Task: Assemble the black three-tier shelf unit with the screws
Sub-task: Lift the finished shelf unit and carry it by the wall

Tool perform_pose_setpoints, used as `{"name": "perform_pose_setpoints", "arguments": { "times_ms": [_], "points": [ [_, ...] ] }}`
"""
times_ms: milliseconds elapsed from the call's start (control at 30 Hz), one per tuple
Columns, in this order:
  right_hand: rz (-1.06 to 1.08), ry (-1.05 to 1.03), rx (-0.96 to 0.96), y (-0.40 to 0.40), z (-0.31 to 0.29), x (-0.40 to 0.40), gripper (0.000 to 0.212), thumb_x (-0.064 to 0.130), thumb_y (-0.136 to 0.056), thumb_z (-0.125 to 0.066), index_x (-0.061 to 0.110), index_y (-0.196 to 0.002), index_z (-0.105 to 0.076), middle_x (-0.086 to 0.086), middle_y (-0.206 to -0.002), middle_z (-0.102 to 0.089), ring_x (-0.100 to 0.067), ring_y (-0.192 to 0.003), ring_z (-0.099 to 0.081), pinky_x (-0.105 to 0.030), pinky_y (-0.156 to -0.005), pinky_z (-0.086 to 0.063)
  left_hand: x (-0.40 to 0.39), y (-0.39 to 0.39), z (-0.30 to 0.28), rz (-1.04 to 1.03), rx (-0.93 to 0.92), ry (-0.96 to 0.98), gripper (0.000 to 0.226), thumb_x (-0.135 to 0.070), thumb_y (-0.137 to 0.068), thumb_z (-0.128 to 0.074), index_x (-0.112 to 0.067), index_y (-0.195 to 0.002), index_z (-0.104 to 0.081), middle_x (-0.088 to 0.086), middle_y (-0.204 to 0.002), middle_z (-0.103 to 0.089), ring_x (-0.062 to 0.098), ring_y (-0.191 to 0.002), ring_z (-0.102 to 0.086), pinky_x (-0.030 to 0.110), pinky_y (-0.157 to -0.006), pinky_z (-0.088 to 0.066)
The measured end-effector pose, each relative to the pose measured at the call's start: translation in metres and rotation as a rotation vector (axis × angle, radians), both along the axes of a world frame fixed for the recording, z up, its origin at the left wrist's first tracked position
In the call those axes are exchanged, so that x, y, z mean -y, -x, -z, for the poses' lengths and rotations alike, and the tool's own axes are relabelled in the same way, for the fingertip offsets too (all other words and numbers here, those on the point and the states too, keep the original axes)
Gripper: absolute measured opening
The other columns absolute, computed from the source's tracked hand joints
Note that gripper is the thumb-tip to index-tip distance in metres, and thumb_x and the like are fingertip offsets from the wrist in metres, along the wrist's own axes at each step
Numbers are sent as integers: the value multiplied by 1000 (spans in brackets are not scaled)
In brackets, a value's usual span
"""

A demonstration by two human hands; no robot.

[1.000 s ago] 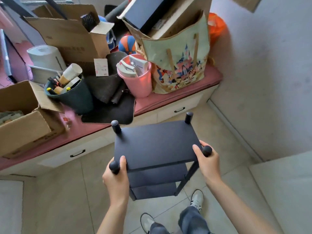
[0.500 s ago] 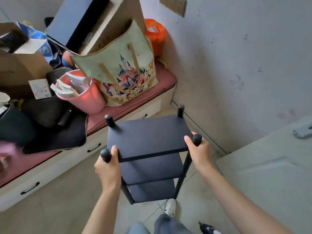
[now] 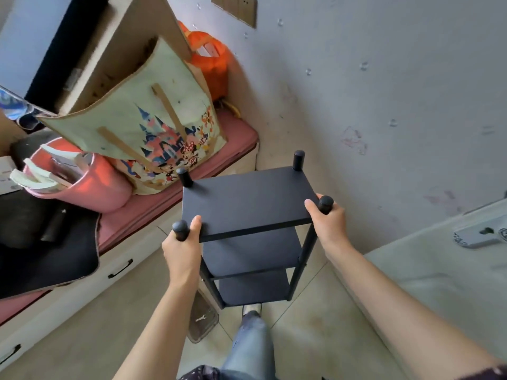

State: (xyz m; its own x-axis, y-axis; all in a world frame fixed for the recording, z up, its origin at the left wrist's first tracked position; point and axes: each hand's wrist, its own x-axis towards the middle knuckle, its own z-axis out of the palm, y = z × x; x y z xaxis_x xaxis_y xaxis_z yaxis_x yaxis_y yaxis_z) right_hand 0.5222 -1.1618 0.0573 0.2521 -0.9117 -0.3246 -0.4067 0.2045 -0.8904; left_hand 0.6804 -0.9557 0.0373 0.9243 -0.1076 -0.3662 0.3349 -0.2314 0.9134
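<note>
- Since approx. 1 s ago the shelf unit [image 3: 248, 200] has been carried rightward, away from the pink bucket [image 3: 90, 185] and toward the wall corner [image 3: 356, 133]; both grips are kept as they were.
- Left hand [image 3: 182, 246] is wrapped round the near-left post just under its knob, thumb laid on the top board.
- Right hand [image 3: 327, 222] is wrapped round the near-right post the same way, thumb on the board edge.
- Unit is held between the two grips, upright, long axis vertical, lower tiers hanging below the hands; appears lifted clear of the floor [image 3: 315, 311], tho feet contact can't be confirmed.
- Both hands are equally near; unit lies fwd of and below them.
- Judged: assembly looks done, 3 tiers fitted; set-down is prob. next and needs level lowering.
</note>
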Motion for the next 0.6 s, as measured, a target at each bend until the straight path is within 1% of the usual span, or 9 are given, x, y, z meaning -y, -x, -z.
{"name": "perform_pose_setpoints", "arguments": {
  "times_ms": [67,133,200,267,333,400,467,533,600],
  "points": [
    [-2,10,-22,-14,4,22,47,23,-87,-68,-15,-108,-51,-36,-112,-56,-49,-105,-53,-58,-95,-47,23,-18,6,24,-12,14,29,-34,-91,-72,-15,-74,-57,-4,-71,-56,9,-60,-49,25,-55,-39],
    [14,8,-42,-30,8,44,46,23,-87,-67,-15,-108,-51,-35,-113,-56,-49,-106,-53,-58,-96,-46,47,-37,10,53,-26,31,24,-29,-91,-72,-17,-76,-60,-7,-73,-60,1,-58,-56,13,-49,-42],
    [17,-17,-53,-45,12,66,46,22,-86,-67,-14,-110,-52,-34,-114,-56,-49,-107,-54,-57,-97,-47,70,-54,14,79,-25,28,19,-25,-91,-73,-19,-78,-61,-8,-76,-62,-8,-54,-60,5,-44,-38],
    [36,-42,-58,-58,16,90,45,20,-86,-67,-13,-112,-53,-33,-117,-57,-47,-109,-54,-56,-99,-46,93,-69,17,109,-30,15,17,-25,-92,-72,-21,-79,-61,-9,-80,-63,-15,-55,-58,3,-43,-37],
    [39,-65,-56,-72,20,112,45,18,-86,-67,-13,-114,-52,-32,-118,-57,-46,-110,-54,-54,-101,-46,115,-86,23,143,-30,-12,18,-26,-92,-72,-21,-79,-60,-8,-80,-63,-16,-54,-57,4,-42,-37],
    [45,-88,-71,-86,27,135,42,17,-86,-66,-11,-115,-55,-28,-116,-61,-43,-109,-57,-49,-99,-47,136,-102,30,172,-32,-47,19,-28,-93,-71,-23,-79,-59,-10,-80,-62,-11,-56,-59,7,-44,-38],
    [49,-107,-99,-98,37,158,33,15,-85,-66,-4,-111,-61,-16,-107,-69,-34,-106,-63,-42,-94,-51,157,-118,40,200,-48,-92,20,-32,-93,-70,-26,-79,-57,-12,-80,-61,0,-62,-58,17,-51,-40],
    [21,-136,-120,-110,52,181,23,12,-84,-65,9,-106,-67,-6,-102,-71,-27,-104,-65,-37,-89,-53,177,-132,54,217,-72,-135,20,-34,-93,-69,-27,-80,-56,-12,-80,-60,3,-67,-54,23,-56,-37],
    [-25,-161,-138,-121,70,205,33,8,-82,-65,14,-114,-67,-1,-102,-69,-25,-103,-64,-28,-79,-51,199,-147,73,223,-99,-166,19,-34,-93,-69,-24,-81,-57,-11,-79,-60,5,-69,-54,24,-58,-37]
  ]
}}
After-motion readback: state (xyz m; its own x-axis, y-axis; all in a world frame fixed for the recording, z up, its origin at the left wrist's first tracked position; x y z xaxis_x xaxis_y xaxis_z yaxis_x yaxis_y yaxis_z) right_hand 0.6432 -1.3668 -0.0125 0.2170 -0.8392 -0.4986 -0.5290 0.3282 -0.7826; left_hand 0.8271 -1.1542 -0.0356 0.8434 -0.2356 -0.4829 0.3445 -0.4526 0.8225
